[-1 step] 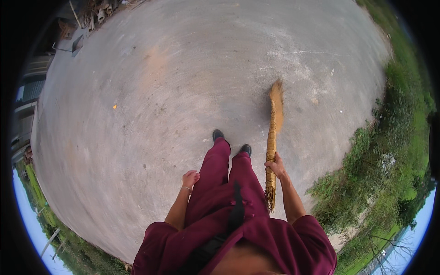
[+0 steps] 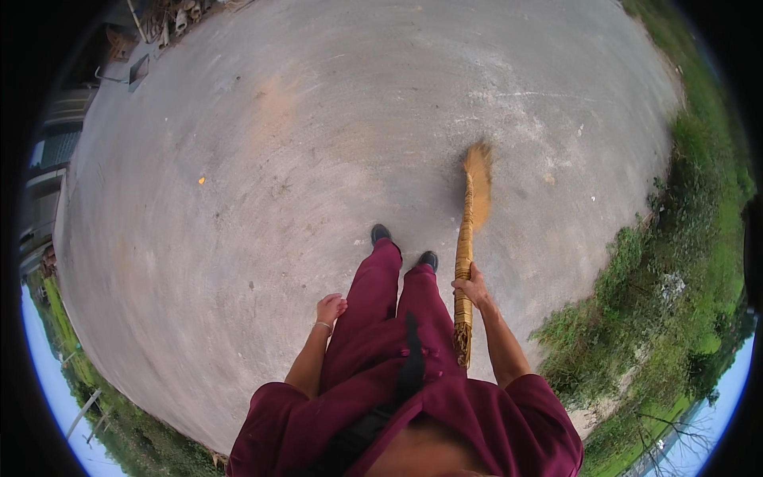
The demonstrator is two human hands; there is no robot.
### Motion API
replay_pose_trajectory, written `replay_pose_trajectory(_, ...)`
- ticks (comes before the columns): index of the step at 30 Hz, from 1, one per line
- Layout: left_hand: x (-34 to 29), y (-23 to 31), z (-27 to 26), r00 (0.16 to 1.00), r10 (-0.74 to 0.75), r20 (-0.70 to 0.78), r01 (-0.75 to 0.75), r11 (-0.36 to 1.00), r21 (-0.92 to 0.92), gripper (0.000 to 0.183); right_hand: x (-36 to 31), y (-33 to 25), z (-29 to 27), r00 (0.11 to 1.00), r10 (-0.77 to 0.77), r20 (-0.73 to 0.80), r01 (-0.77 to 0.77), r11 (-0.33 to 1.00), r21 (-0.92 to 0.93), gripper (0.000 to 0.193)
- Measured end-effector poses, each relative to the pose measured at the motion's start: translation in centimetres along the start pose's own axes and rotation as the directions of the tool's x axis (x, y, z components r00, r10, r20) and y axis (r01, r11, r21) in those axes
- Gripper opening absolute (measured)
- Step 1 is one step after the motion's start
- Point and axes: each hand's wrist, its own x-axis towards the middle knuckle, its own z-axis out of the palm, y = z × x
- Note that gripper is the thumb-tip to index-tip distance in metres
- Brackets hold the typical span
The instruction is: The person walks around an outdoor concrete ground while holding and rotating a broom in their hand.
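Observation:
My right hand is wrapped round the bound handle of a straw broom. The broom stretches away from me over grey concrete ground, its butt end close to my right thigh. At its far end the tan bristles fan out, smeared by motion, and rest against or just above the ground; which of the two I cannot tell. My left hand hangs beside my left thigh with its fingers loosely curled together and nothing visible in them. A thin bracelet circles that wrist.
Grass and low bushes border the concrete on the right. A small yellow-orange scrap lies on the ground to the left. A dustpan-like object and a heap of wood-like pieces are at the far left. My dark shoes stand on the concrete.
The broom and my right hand have shifted slightly to the left. The bristles look more spread. My left hand has barely moved.

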Motion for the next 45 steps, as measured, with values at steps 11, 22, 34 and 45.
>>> replay_pose_trajectory(11,1.2,2.1,-3.1,1.000,-0.012,-0.008,0.012,0.999,-0.051,0.020,4.2,-11.2,12.5,0.857,0.082,0.509,-0.210,0.957,0.200,0.081)
replay_pose_trajectory(22,2.8,1.9,-4.8,0.999,-0.030,-0.013,0.028,0.995,-0.099,0.023,1.4,-8.7,6.9,0.961,-0.003,0.276,0.073,0.967,-0.244,0.075)
replay_pose_trajectory(34,3.5,6.2,-2.3,0.999,0.000,-0.053,-0.005,0.996,-0.092,0.025,4.4,-17.9,7.1,0.835,-0.063,0.547,-0.072,0.973,0.221,0.077)
replay_pose_trajectory(45,3.7,12.8,6.8,0.999,-0.015,-0.044,0.014,1.000,-0.014,0.025,9.2,-17.3,-13.9,0.983,0.044,-0.180,-0.014,0.986,0.165,0.068)
